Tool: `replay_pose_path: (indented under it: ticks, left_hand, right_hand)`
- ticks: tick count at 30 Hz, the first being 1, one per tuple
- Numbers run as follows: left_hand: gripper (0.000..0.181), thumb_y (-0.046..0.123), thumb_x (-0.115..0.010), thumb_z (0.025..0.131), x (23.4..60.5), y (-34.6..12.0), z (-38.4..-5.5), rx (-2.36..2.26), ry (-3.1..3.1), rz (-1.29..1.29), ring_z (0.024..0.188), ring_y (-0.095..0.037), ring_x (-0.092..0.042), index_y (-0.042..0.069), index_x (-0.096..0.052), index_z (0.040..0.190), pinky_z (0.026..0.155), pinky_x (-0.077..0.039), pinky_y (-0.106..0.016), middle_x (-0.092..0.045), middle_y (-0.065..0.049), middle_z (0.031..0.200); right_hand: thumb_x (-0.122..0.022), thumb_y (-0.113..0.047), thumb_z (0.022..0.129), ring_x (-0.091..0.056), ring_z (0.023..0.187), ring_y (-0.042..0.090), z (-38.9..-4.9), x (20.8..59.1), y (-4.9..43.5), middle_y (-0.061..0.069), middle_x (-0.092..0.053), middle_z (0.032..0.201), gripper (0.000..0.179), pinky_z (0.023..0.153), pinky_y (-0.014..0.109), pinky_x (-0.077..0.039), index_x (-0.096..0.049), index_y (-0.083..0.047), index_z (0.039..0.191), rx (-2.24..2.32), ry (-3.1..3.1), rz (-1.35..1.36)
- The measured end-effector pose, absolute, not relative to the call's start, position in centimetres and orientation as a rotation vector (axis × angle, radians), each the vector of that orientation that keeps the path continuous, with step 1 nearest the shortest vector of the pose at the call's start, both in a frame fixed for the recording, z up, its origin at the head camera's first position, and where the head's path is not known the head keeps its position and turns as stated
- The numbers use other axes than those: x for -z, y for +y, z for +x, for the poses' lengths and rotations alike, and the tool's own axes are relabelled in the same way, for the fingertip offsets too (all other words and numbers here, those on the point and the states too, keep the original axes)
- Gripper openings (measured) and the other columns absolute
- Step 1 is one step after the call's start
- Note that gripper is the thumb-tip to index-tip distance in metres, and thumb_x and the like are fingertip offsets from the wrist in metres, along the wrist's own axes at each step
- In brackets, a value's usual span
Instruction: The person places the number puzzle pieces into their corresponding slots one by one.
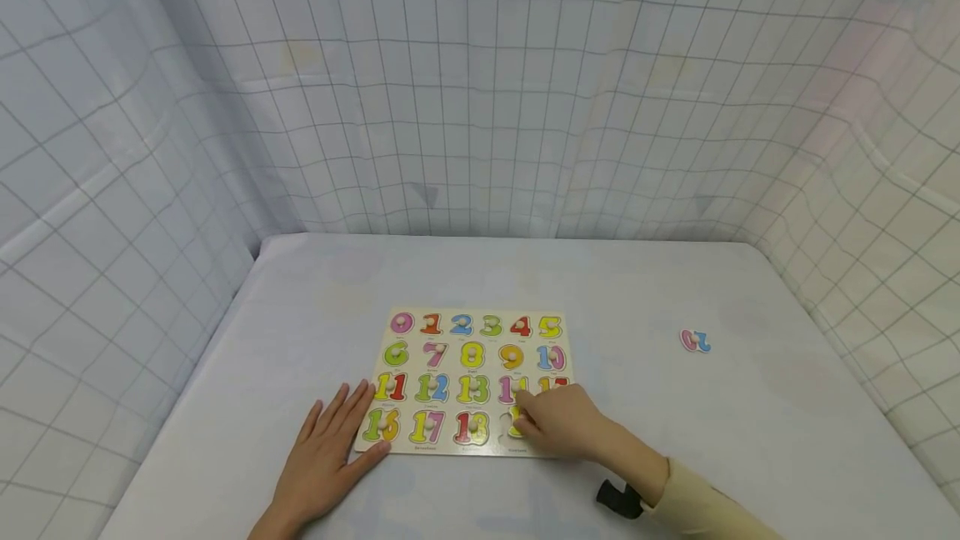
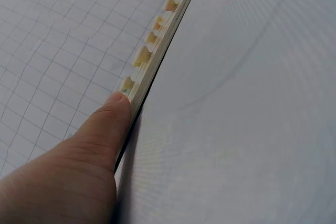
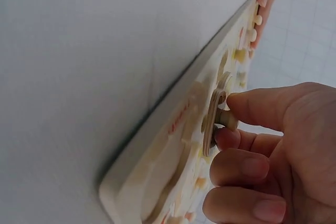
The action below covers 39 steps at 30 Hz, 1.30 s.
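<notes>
A wooden number peg puzzle board (image 1: 450,446) lies flat on the table, with knobbed number pieces in several rows. My left hand (image 1: 322,452) rests at its lower left corner, fingers spread and straight; in the left wrist view the thumb (image 2: 102,129) touches the board's edge. Over the bottom row, my right hand (image 1: 562,423) pinches a puzzle piece (image 3: 212,121) by its knob (image 3: 227,120). That piece is tilted above its recess, and a yellow part shows in the head view; its number is mostly hidden by the fingers.
A pink and blue number piece (image 1: 695,341) lies by itself on the white table (image 1: 637,290), right of the board. A black device (image 1: 621,498) sits by my right wrist. White grid-patterned curtains (image 1: 480,107) stand behind and at both sides.
</notes>
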<state>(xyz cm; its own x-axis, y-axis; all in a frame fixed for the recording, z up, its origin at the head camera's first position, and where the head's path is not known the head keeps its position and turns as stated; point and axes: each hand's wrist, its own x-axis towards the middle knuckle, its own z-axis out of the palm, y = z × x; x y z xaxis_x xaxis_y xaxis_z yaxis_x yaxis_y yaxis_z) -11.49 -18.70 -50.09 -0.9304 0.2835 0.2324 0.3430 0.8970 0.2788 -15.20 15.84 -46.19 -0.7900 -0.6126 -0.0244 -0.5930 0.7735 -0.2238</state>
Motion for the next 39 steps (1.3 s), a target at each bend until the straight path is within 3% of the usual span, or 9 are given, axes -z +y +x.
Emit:
replay_pose_path:
  ticks: [11,30,39]
  left_hand:
    - [0.078,0.059,-0.053,0.089,50.2,-18.8,-11.6,0.456,-2.884,-0.482,0.14,-0.026,-0.02,0.015,-0.031,0.15,0.113,-0.004,-0.043,-0.032,-0.003,0.151]
    - [0.079,0.06,-0.052,0.089,50.7,-19.1,-11.9,0.447,-2.881,-0.492,0.141,-0.024,-0.018,0.016,-0.029,0.151,0.113,-0.001,-0.041,-0.031,-0.002,0.152]
    - [0.079,0.059,-0.053,0.089,50.8,-19.0,-11.7,0.449,-2.871,-0.493,0.141,-0.025,-0.019,0.015,-0.03,0.15,0.113,0.0,-0.04,-0.032,-0.003,0.151]
  right_hand:
    - [-0.055,-0.028,0.093,-0.028,0.043,0.006,-15.3,46.2,14.8,-0.009,-0.031,0.05,0.023,0.044,0.022,-0.019,-0.046,-0.019,0.074,0.314,2.829,-1.015]
    - [-0.057,-0.026,0.092,-0.026,0.04,0.007,-15.0,45.9,14.7,-0.009,-0.031,0.048,0.02,0.043,0.023,-0.018,-0.05,-0.017,0.076,0.211,2.847,-1.063]
    - [-0.057,-0.033,0.094,-0.03,0.042,0.006,-14.5,46.3,14.9,-0.009,-0.034,0.048,0.027,0.045,0.023,-0.023,-0.047,-0.019,0.073,0.297,2.859,-0.941]
